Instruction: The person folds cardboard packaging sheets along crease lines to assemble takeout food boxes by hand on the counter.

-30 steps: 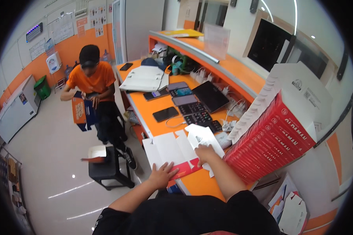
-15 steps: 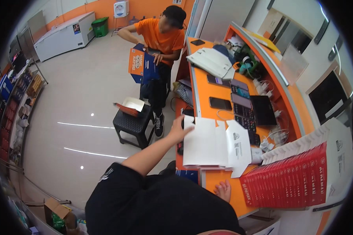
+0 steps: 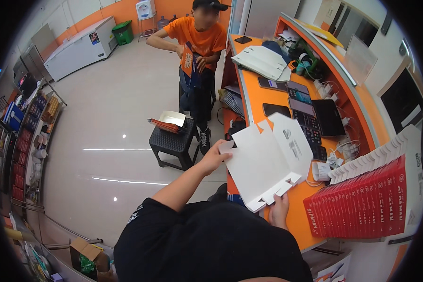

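Note:
A white flat cardboard box blank [image 3: 261,157] with cut flaps is tilted over the near part of the orange counter. My left hand [image 3: 215,159] is closed on its left edge, thumb on top. At the lower right edge, near the folded flaps, my right hand [image 3: 279,212] is closed on it too. Whether other blanks lie beneath it is hidden. Just right of my right hand stands a long row of red folded boxes [image 3: 362,204] with white inner flaps.
Phones [image 3: 276,110], a dark tablet [image 3: 328,117] and cables cover the counter's far side. More white blanks [image 3: 263,62] lie at its far end. A co-worker in orange [image 3: 192,40] handles an orange-and-blue box [image 3: 189,63] behind a black stool [image 3: 174,141] bearing a carton.
My right hand has come up from the counter's near edge and taken hold of the blank. The blank is now turned and tilted. The co-worker has turned the orange-and-blue box edge-on.

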Demonstrator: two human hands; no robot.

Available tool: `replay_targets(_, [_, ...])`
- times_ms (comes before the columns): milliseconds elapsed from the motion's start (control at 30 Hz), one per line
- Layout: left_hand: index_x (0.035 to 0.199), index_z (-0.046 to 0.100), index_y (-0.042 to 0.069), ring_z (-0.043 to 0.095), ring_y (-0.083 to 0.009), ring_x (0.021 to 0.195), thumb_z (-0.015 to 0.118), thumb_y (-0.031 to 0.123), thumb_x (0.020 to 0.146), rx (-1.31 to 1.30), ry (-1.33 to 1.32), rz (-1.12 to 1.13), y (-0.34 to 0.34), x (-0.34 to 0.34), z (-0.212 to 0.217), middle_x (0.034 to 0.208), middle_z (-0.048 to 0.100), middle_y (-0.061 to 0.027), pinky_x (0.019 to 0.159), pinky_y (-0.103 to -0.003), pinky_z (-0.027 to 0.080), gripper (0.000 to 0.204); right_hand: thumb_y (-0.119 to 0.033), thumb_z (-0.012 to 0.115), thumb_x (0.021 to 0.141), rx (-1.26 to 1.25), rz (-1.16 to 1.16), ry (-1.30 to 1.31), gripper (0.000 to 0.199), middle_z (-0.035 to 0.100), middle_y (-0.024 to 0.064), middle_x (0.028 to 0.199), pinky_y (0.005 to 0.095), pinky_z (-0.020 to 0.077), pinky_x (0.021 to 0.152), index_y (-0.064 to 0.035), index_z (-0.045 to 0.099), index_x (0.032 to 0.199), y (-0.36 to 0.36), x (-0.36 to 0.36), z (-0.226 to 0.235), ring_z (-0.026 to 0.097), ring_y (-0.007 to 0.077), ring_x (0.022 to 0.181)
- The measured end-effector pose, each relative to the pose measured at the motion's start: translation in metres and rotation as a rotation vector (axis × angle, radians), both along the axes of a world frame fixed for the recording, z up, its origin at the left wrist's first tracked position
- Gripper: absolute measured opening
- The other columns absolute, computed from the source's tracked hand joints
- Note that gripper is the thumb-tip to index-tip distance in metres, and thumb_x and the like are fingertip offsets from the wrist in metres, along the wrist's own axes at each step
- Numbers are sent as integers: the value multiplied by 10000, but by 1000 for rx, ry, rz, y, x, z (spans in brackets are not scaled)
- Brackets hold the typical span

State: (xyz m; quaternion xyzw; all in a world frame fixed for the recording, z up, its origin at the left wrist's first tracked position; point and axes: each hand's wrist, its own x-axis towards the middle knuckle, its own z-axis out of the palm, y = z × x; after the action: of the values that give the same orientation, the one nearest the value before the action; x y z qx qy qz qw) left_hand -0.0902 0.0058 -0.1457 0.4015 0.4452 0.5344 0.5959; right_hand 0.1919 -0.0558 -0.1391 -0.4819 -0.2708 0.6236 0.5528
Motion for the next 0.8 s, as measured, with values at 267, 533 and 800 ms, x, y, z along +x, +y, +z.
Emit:
replay_targets(267, [1037,488,92,491,-137,999,518,266,866,-1,-358,-130,-55,-3,4,1035,527,-32,874,-316,382,246,70,378,795,321,28,-584,397,574,116,1050,269,428,835,51,459,1183,77,38,66,560,157,954])
replay_targets(533, [1068,515,107,589,-140,900,471,336,891,-445,-130,-630,-43,41,-15,1034,599,-44,802,-275,446,293,33,431,794,416,226,-1044,372,603,140,1024,277,431,819,20,493,1161,160,72,85,583,205,933])
replay_targets(800, [1050,546,51,559,-157,904,573,334,843,-47,615,-547,-36,43,-49,970,603,-66,795,-294,431,352,-30,442,805,263,286,-1731,362,574,194,1057,389,430,824,-69,519,1156,172,71,45,545,337,984])
